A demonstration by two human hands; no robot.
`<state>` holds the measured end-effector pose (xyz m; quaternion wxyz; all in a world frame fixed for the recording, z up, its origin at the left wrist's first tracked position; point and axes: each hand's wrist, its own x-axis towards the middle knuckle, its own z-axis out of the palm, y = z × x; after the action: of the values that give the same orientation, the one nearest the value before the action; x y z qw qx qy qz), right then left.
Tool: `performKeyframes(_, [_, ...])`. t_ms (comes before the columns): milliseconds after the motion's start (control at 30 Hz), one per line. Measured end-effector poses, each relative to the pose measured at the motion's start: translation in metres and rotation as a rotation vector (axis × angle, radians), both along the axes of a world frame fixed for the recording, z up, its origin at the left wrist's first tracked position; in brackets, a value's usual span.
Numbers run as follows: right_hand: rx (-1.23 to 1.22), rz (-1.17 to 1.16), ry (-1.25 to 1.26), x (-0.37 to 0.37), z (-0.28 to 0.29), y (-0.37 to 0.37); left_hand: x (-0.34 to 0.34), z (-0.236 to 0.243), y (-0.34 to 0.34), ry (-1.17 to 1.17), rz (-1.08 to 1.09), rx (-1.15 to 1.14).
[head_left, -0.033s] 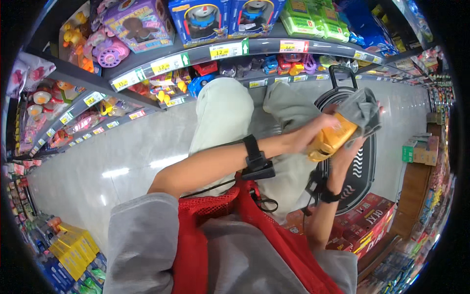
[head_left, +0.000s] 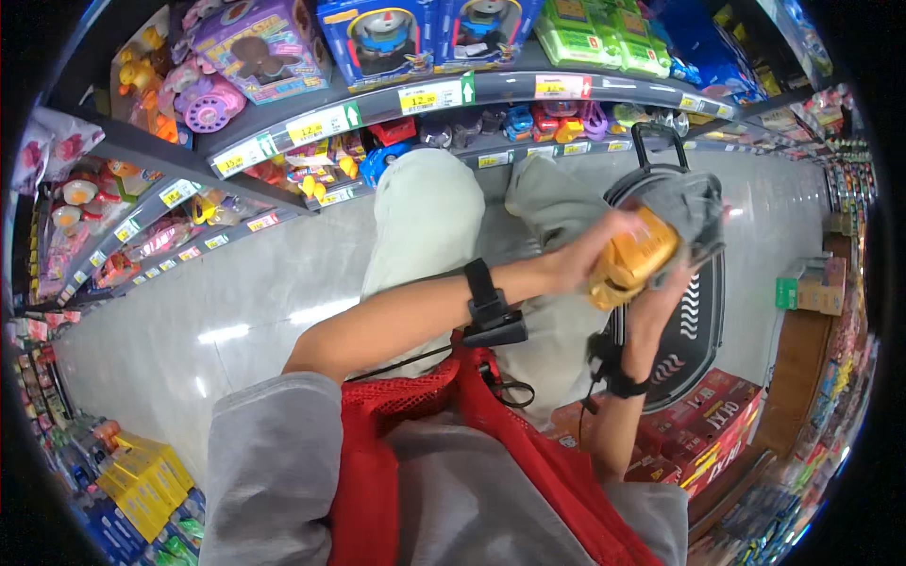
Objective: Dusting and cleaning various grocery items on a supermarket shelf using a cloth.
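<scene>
A yellow-orange packet [head_left: 635, 257] with a crinkled lower end is held up in front of my knees, over the near side of a black basket [head_left: 694, 358]. My left hand [head_left: 596, 243] grips the packet from its left side. Against its right end lies a bunched grey cloth [head_left: 689, 212], partly smeared by motion. My right hand [head_left: 668, 288] is closed round the cloth and the packet's lower right side; its fingers are mostly hidden behind them. Both wrists wear black straps.
Ahead, a store shelf [head_left: 377, 108] carries boxed toys and green packs [head_left: 604, 38]. Red cartons [head_left: 698, 424] stand close by my right forearm. Yellow boxes [head_left: 146, 481] are at the lower left, and a brown cabinet [head_left: 797, 377] stands on the right. The basket's handle [head_left: 658, 141] sticks up.
The packet and both hands have shifted slightly to the left. The grey cloth has moved a little on the packet's right end, leaving more of the orange side showing.
</scene>
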<state>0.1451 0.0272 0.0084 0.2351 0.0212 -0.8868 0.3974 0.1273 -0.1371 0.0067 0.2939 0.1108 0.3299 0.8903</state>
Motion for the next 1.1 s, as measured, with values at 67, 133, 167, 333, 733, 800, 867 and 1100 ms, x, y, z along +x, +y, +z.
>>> performKeyframes(67, [-0.051, 0.125, 0.095, 0.022, 0.036, -0.056, 0.006, -0.008, -0.003, -0.094, 0.002, 0.041])
performKeyframes(133, [0.084, 0.149, 0.114, 0.031, 0.04, -0.065, 0.002, 0.0, -0.004, -0.184, 0.118, 0.09])
performKeyframes(167, [0.085, 0.132, 0.11, 0.026, 0.04, -0.058, 0.007, 0.004, -0.004, -0.167, 0.158, -0.048])
performKeyframes(333, [-0.81, 0.113, -0.208, 0.0, 0.035, -0.021, 0.001, 0.005, -0.004, 0.15, -0.014, -0.052])
performKeyframes(733, [-0.158, 0.124, 0.009, 0.045, 0.04, -0.047, 0.008, 0.011, 0.0, 0.242, 0.073, 0.064])
performKeyframes(800, [-0.343, 0.095, 0.05, 0.031, 0.05, -0.036, 0.008, 0.011, -0.002, 0.315, 0.02, -0.09])
performKeyframes(867, [-0.415, 0.093, 0.043, 0.031, 0.057, -0.036, 0.01, 0.014, -0.002, 0.335, -0.01, -0.065])
performKeyframes(1100, [-0.097, 0.13, 0.001, 0.066, 0.031, -0.069, 0.008, 0.003, -0.003, 0.021, 0.045, -0.02])
